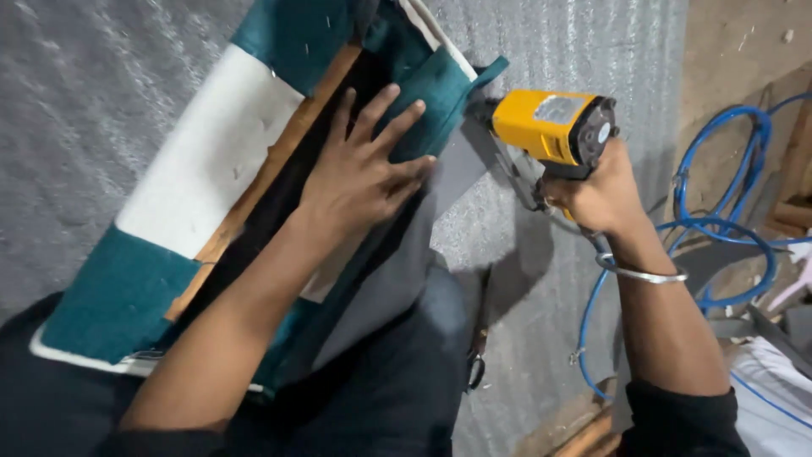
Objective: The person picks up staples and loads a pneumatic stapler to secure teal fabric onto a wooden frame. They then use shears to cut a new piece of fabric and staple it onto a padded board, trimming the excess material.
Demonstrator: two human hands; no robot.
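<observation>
— Dark lap [372,398] sits nearest cam, w/ the padded frame piece [211,195] propped across it, teal fabric [431,93] folded over the wood rail [271,165].

— Left hand [364,173]?

— Flat, fingers spread, pressing fabric taut near the corner. Keep fingertips back from the nose.

— Right hand [596,195]?

— Clamped on the yellow staple gun [554,127], nose at the fabric edge. Hold it square to the rail; blue air hose [719,228] hangs clear at right.

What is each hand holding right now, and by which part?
The right hand grips the yellow pneumatic staple gun by its handle, below the body. The left hand holds nothing; it lies flat, pressing the teal fabric onto the frame.
</observation>
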